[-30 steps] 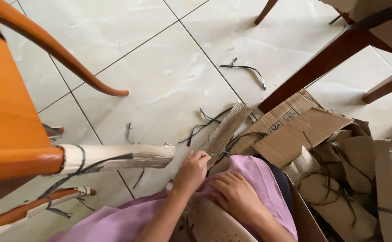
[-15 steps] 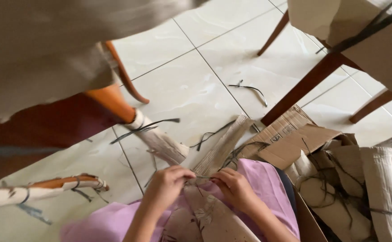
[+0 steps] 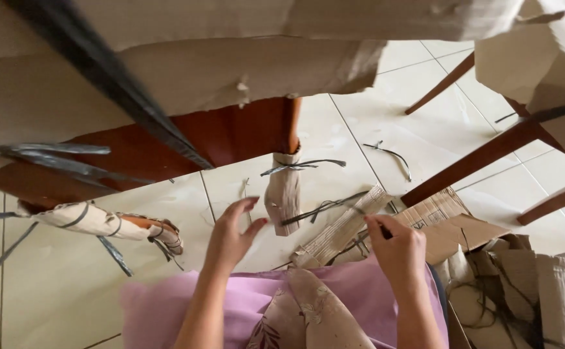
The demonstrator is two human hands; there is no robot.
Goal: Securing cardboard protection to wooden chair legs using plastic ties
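Glossy tile floor (image 3: 334,187) — matt torn cardboard (image 3: 341,229), polished wood chair leg (image 3: 483,158).

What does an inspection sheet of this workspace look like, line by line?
Surface: pale tiled floor.
Job's things: cardboard-wrapped chair leg with a black strap around it.
Clutter: cardboard scraps at right; loose strap pieces on the tiles.
Hands: left hand open beside the wrapped leg; right hand pinches a dark strap end.
Cables: nothing seen.
Surroundings: wooden chair legs, second wrapped leg.
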